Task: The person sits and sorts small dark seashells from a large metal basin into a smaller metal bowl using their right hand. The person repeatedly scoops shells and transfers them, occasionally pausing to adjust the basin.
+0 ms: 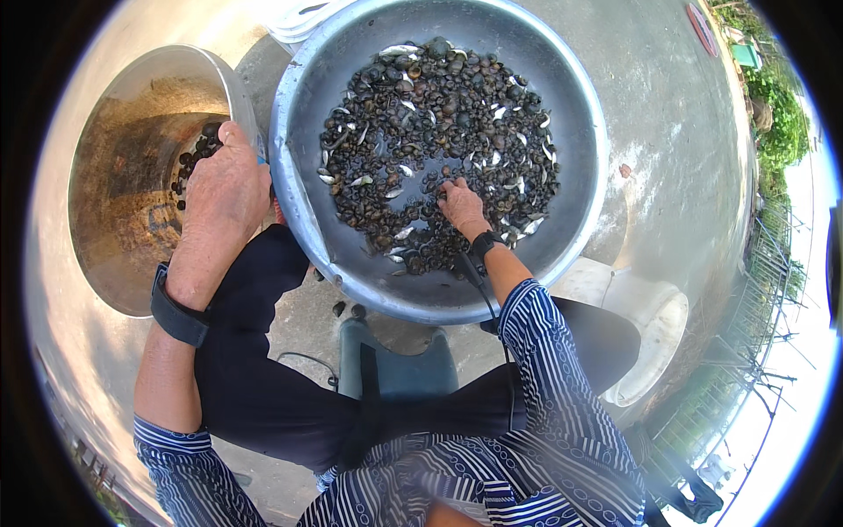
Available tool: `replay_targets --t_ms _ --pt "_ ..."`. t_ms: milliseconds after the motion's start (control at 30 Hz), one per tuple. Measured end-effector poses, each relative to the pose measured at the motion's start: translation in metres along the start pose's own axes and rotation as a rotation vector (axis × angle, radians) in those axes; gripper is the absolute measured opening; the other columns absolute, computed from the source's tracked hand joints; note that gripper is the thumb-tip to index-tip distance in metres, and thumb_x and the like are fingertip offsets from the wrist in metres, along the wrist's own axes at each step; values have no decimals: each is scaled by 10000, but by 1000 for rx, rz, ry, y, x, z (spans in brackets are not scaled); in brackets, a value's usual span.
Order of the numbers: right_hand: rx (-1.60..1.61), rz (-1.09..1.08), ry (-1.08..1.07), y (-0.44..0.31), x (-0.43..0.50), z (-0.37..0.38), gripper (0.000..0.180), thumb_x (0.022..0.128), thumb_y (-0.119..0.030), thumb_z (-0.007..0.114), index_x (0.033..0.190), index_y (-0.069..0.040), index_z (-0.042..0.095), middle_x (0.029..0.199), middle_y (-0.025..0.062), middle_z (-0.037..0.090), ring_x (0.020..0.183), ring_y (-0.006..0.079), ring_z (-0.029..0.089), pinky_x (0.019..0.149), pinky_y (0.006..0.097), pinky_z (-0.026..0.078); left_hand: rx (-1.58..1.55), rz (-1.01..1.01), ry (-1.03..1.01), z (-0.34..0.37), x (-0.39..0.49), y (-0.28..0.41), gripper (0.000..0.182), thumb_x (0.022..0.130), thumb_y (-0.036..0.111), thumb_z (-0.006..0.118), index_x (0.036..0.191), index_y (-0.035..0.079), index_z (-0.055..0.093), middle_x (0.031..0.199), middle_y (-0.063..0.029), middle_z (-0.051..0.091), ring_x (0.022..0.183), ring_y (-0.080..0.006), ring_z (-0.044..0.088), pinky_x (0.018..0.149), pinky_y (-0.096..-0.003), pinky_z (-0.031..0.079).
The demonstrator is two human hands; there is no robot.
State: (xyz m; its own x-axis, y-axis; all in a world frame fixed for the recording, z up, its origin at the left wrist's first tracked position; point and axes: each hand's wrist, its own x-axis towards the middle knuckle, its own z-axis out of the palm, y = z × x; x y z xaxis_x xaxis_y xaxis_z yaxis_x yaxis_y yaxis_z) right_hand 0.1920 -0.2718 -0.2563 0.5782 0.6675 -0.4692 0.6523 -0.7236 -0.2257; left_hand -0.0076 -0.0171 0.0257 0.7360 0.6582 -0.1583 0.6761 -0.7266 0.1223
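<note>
A wide metal basin point(306, 217) stands before me, with many dark snails point(454, 99) and small silvery fish point(361, 180) in shallow water. My right hand point(463, 205) reaches into it, fingertips bent down among the snails right of the middle; what they touch cannot be told. At the left is a large metal pot point(238, 99), tilted with its mouth towards me, and dark snails point(191, 158) lie inside. Above its near rim is my left hand point(227, 188), its fingers curled in; whether it holds anything is hidden.
A white bucket point(649, 336) lies at the right by my knee. Behind the basin's left rim is a white container point(296, 23). A green plastic stool point(408, 369) is between my legs, with a few dark snails point(357, 311) on the concrete near it. A cable hangs by my right wrist.
</note>
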Motion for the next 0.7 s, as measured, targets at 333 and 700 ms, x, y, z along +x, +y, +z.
replay_targets --t_ms 333,700 --pt "785 272 27 27 11 -43 139 740 -158 570 743 -19 566 575 51 574 491 117 575 501 263 490 61 2 -7 0 3 13 357 760 124 563 965 -88 362 717 -289 575 711 -452 576 649 -495 457" --pt "-71 -60 -176 -46 -13 20 304 754 -236 580 976 -28 567 884 162 633 887 314 603 751 398 490 60 10 -26 -4 4 14 371 770 133 564 977 -107 370 711 -293 573 711 -446 578 649 -492 456"
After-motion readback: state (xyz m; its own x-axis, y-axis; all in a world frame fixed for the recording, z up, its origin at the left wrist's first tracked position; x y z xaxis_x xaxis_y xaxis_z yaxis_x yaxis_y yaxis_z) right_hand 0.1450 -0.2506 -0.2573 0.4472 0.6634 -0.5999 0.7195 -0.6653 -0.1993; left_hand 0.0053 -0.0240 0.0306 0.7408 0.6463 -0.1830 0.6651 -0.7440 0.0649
